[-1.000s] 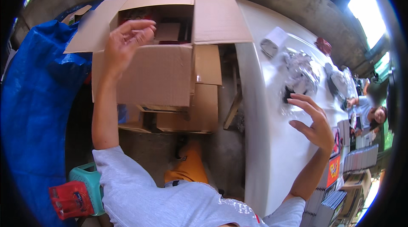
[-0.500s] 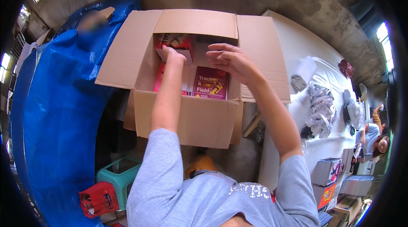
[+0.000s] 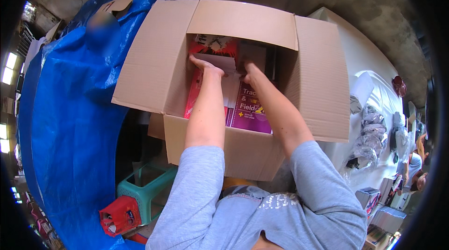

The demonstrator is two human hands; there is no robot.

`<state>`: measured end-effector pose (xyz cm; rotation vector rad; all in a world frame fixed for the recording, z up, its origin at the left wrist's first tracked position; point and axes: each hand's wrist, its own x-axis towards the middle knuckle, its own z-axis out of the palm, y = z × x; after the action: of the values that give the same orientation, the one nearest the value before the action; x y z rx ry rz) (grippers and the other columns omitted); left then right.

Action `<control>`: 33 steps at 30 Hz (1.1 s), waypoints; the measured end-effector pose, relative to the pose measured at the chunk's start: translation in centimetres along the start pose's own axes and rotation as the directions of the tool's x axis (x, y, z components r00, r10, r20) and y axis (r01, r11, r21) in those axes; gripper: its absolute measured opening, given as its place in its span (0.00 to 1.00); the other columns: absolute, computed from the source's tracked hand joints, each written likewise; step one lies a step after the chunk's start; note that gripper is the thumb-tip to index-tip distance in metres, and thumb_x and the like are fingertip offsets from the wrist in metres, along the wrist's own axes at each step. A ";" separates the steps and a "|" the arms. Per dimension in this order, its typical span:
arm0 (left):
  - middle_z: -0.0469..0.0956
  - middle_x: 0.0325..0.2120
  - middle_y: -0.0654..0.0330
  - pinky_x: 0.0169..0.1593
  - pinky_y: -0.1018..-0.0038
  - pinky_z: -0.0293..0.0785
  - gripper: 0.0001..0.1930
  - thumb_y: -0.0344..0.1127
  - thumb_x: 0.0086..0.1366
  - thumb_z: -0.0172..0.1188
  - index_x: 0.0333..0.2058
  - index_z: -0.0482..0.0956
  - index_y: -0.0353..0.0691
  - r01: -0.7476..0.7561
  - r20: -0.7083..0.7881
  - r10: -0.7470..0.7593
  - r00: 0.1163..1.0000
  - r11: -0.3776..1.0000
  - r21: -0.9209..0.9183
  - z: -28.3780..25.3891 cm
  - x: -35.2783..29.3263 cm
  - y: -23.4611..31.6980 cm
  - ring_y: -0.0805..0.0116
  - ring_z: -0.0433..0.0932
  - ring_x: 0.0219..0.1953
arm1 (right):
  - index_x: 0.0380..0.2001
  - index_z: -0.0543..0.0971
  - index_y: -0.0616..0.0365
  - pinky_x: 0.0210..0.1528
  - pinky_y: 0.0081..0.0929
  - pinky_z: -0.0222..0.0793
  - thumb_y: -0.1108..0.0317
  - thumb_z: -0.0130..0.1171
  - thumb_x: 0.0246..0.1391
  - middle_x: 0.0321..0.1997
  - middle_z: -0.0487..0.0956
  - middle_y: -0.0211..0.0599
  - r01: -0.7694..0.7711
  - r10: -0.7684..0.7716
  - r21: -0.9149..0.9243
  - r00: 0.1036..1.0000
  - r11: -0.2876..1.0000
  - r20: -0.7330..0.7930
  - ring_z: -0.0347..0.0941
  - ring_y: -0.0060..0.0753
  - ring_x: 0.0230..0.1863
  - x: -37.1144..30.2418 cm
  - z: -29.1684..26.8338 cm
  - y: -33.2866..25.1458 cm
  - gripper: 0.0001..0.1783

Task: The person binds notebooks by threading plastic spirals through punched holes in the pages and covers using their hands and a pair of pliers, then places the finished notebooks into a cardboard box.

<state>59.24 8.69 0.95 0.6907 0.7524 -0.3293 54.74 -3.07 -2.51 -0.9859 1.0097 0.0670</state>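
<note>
An open cardboard box (image 3: 215, 144) stands in front of me, and both my arms reach into it. At its back left is a stack of books (image 3: 217, 46) with red and black covers and pale page edges. My left hand (image 3: 206, 65) grips the front left of this stack, its fingertips partly hidden. Close to the stack's right side is my right hand (image 3: 251, 71), bent downward, its fingers mostly hidden in shadow. Below the right hand lies a purple spiral-bound book (image 3: 248, 115). A red book (image 3: 192, 98) shows left of my left forearm.
Blue tarpaulin (image 3: 75, 123) covers the left side. A green plastic stool (image 3: 149, 189) and a red bag (image 3: 120, 215) stand below it. At right, a white-covered table (image 3: 334, 161) bears plastic-wrapped bundles (image 3: 369, 137); book stacks (image 3: 388, 217) and another person (image 3: 414, 168) are beyond.
My right hand has moved down and left into the box, beside the red stack. My left hand stays at the stack. The view has shifted, so the box appears larger and farther right.
</note>
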 end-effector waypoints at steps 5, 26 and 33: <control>0.57 0.61 0.61 0.60 0.46 0.46 0.41 0.71 0.52 0.32 0.60 0.60 0.56 -0.086 0.005 0.088 0.996 0.978 -0.188 -0.3 -1.3 0.9 0.58 0.53 0.62 | 0.49 0.71 0.54 0.61 0.53 0.47 0.42 0.40 0.58 0.50 0.74 0.40 -0.044 0.060 -0.092 0.983 0.995 0.175 0.69 0.41 0.51 -0.3 -0.9 -0.3 0.29; 0.55 0.63 0.56 0.64 0.50 0.39 0.41 0.64 0.59 0.16 0.62 0.56 0.46 -0.095 0.128 0.119 0.985 0.979 -0.180 1.7 -4.7 3.6 0.55 0.50 0.65 | 0.66 0.47 0.53 0.64 0.57 0.32 0.22 0.45 0.38 0.70 0.47 0.47 -0.175 0.084 0.108 0.820 0.979 0.566 0.42 0.46 0.69 -2.1 1.9 -4.7 0.61; 0.52 0.63 0.57 0.59 0.42 0.44 0.52 0.77 0.44 0.44 0.63 0.52 0.51 -0.278 0.060 0.280 0.958 0.960 -0.046 1.3 -1.0 2.9 0.54 0.50 0.63 | 0.65 0.51 0.50 0.62 0.62 0.27 0.22 0.41 0.42 0.70 0.45 0.39 -0.073 0.033 0.034 0.756 0.997 0.654 0.39 0.43 0.69 6.2 4.0 -3.0 0.55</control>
<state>60.68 10.03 3.69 0.7370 0.5876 -0.0793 62.39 -4.32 -4.44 -0.7876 0.3808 0.4055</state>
